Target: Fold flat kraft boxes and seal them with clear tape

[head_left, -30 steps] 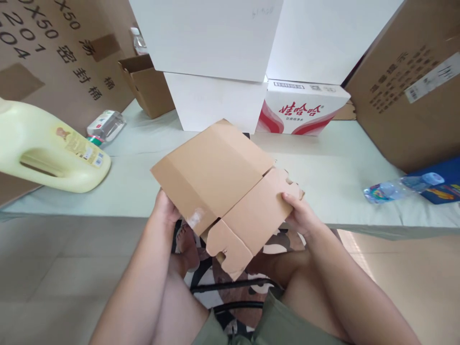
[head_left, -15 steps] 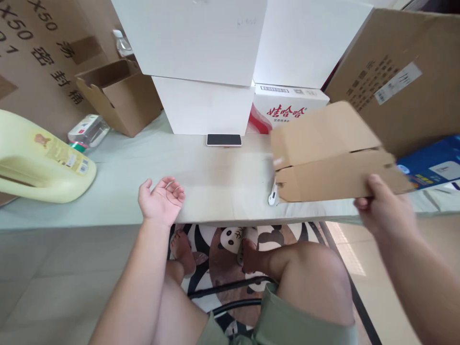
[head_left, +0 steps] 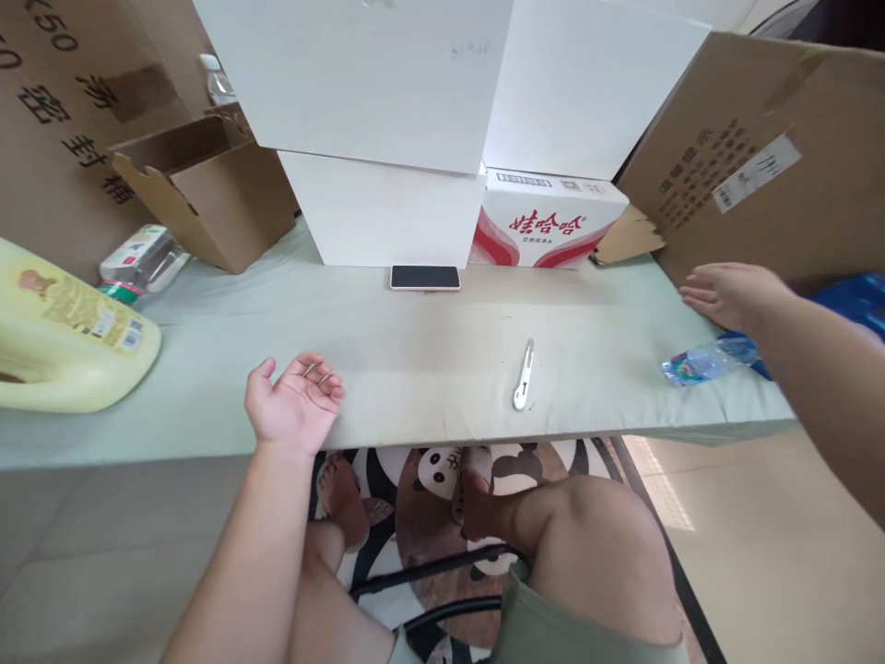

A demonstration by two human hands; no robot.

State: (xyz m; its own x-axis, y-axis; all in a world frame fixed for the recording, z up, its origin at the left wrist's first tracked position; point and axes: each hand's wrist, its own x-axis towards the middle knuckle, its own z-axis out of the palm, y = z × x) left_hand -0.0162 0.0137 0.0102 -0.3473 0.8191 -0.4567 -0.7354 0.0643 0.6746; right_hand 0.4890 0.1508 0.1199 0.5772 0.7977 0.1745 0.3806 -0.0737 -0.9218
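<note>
"Your left hand [head_left: 294, 406]: fingers loosely spread, empty."

"Your right hand [head_left: 737, 293]: fingers straight, seemingly empty, near the bottle [head_left: 702, 363] lying on the surface [head_left: 415, 369]. Keep your wrist clear of it."

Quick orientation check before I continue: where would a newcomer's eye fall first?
Probably on the white boxes stacked at the back of the table. Next come the pale-yellow jug at far left, the empty left hand near the front edge, and the white cutter right of centre.
</note>
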